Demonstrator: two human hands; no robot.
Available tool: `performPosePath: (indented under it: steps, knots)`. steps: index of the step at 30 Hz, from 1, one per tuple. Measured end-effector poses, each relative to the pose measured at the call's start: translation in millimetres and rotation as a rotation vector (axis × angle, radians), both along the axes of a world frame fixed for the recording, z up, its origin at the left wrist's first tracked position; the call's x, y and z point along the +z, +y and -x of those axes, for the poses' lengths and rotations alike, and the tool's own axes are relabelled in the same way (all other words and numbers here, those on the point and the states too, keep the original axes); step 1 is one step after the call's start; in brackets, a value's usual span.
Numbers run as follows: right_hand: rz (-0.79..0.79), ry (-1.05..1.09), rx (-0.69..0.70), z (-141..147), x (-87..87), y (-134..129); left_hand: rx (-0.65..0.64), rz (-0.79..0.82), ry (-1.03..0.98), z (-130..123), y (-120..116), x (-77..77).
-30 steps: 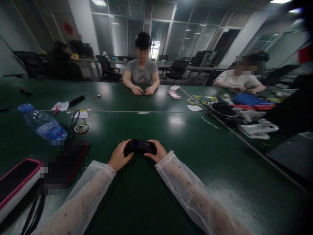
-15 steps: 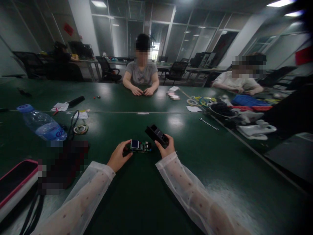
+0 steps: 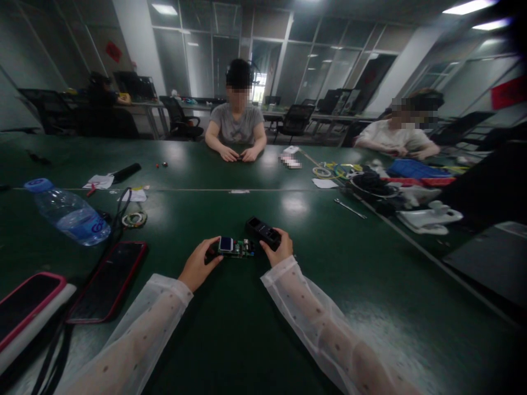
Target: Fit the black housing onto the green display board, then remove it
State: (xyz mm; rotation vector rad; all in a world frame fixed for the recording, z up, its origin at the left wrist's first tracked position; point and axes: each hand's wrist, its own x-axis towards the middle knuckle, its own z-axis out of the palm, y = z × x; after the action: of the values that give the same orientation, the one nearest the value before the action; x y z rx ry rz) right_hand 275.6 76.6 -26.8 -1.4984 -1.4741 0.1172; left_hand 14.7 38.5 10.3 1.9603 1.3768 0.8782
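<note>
Between the thumb and fingers of my left hand (image 3: 200, 264) is the left end of a green circuit board (image 3: 239, 248), which carries a small square screen (image 3: 226, 244). My right hand (image 3: 280, 248) grips a black plastic case (image 3: 262, 230) by its right end. The case is tilted, its face with small openings towards me, just behind and right of the board. A narrow gap or slight overlap lies between the two; I cannot tell which.
Left of me lie a water bottle (image 3: 69, 214), a red-edged phone (image 3: 109, 282), another phone (image 3: 31, 299) and black cords. A wrench (image 3: 349, 208) rests to the right, near cables (image 3: 329, 170) and white plastic parts (image 3: 430, 218). Two people sit across the green table (image 3: 206, 340).
My right hand has tilted the black case lower, closer to flat, so its face shows differently. My left hand and the circuit board stay nearly where they were.
</note>
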Motion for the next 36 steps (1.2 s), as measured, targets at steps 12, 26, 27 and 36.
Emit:
performPosePath:
  steps: [12,26,27,36]
  knots:
    - [0.042,0.029,0.054,1.3,5.1,-1.0,-0.012,-0.007,-0.01,-1.0,1.1,-1.3]
    - [-0.059,-0.05,0.485,22.5,38.0,-26.7,0.017,-0.046,0.021,-0.2,4.6,-9.4]
    - [-0.053,-0.064,0.507,22.7,38.9,-27.1,0.025,-0.046,0.02,-0.2,4.8,-10.7]
    - [0.026,-0.133,0.622,24.9,34.6,-23.0,0.041,-0.027,0.012,-1.7,1.6,-6.5]
